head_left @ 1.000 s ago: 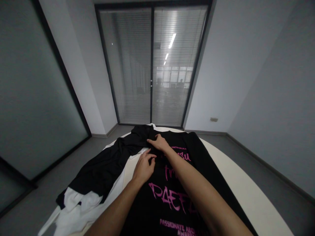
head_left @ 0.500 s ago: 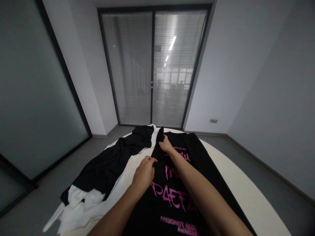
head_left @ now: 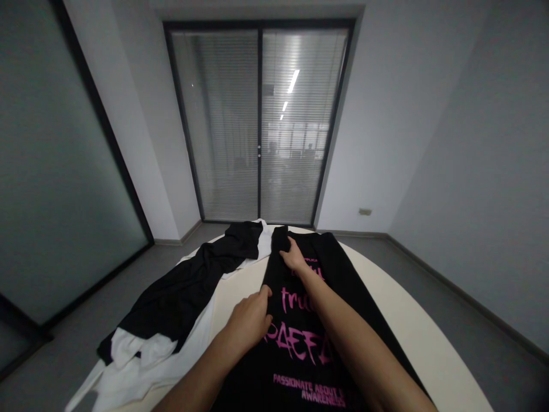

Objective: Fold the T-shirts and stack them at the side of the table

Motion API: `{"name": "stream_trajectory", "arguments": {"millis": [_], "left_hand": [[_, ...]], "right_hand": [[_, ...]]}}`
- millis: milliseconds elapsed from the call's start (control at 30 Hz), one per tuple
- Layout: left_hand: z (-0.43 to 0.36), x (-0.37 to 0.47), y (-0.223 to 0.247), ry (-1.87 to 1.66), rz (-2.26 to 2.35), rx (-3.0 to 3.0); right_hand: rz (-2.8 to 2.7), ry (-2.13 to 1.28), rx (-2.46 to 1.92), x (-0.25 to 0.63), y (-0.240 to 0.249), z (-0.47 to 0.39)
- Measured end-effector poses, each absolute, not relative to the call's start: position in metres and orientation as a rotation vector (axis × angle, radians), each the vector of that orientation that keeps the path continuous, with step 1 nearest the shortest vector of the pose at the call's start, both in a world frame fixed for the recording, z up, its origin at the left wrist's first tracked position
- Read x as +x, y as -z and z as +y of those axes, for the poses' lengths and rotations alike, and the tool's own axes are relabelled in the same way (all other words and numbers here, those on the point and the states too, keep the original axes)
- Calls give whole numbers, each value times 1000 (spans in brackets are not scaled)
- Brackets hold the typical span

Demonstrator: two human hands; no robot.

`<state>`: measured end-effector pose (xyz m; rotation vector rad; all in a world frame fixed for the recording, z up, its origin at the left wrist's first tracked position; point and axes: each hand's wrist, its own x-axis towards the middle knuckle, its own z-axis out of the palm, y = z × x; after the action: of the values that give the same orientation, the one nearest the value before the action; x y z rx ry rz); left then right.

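A black shirt (head_left: 295, 360) with pink lettering lies spread on the table in front of me, its collar end toward the far side. My left hand (head_left: 253, 315) is closed on its left edge, fingers pinching the cloth about halfway up. Farther up, my right hand (head_left: 294, 254) reaches across the print and grips the folded-over cloth near the left shoulder. My right forearm covers part of the lettering. Both hands touch the same shirt.
To the left, a heap of black clothing (head_left: 184, 292) and white clothing (head_left: 128, 377) lies along the edge of a pale round table (head_left: 412, 320). Beyond the table stands a glass door (head_left: 257, 126) with blinds. A frosted glass panel (head_left: 72, 189) is at the left.
The cloth under my right hand was raised at the left shoulder and now lies flatter. My left hand has moved slightly nearer me along the edge. The view has shifted a little.
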<state>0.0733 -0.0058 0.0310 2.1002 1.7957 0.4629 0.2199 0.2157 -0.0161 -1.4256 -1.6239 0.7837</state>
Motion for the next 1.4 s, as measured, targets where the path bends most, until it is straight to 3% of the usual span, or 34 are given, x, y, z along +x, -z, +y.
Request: {"name": "stream_trajectory", "arguments": {"millis": [167, 433, 633, 867, 1100, 1400], "left_hand": [[-10, 89, -36, -714, 1520, 2010], [-20, 88, -40, -267, 1037, 1968], [-21, 94, -34, -236, 1088, 2041], [-30, 117, -32, -270, 802, 1605], [-41, 123, -29, -164, 713, 2408], [-64, 142, -40, -152, 545, 2664]], "right_hand": [[-1588, -781, -1434, 238, 16, 216], [-1596, -850, -1503, 281, 22, 211], [-1725, -909, -1418, 294, 18, 198], [-1836, -732, -1339, 317, 7, 186], [-2019, -709, -1276, 338, 16, 166], [-2093, -554, -1235, 342, 27, 153]]}}
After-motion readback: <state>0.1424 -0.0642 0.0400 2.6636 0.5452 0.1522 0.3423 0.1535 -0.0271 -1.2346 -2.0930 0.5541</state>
